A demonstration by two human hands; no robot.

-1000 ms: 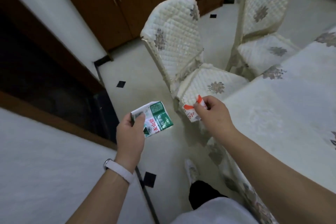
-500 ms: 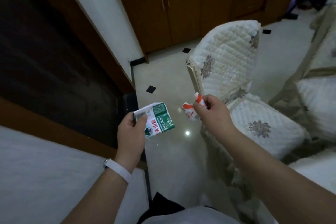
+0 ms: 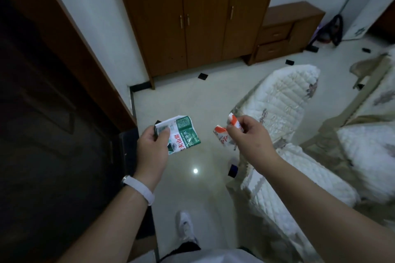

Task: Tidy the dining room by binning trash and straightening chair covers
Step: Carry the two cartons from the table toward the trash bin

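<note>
My left hand point(image 3: 152, 150) pinches a flattened green and white wrapper point(image 3: 182, 133) with red characters, held out over the floor. My right hand point(image 3: 249, 137) pinches a crumpled orange and white wrapper point(image 3: 222, 134) at about the same height. Both pieces of trash hang in the air a short way apart. To the right stands a chair with a quilted white cover point(image 3: 284, 102) on its back and seat. A second covered chair point(image 3: 367, 147) sits further right, partly cut off.
A tall brown wardrobe point(image 3: 192, 17) and a low brown drawer unit point(image 3: 284, 34) line the far wall. A dark doorway with a wooden frame point(image 3: 64, 34) fills the left. Pale tiled floor point(image 3: 192, 96) with small black insets runs between them. My white shoe point(image 3: 184, 226) is below.
The view has swung left and up, away from the table, bringing the wardrobe and drawer unit into sight. Both hands keep hold of their wrappers and have spread slightly apart.
</note>
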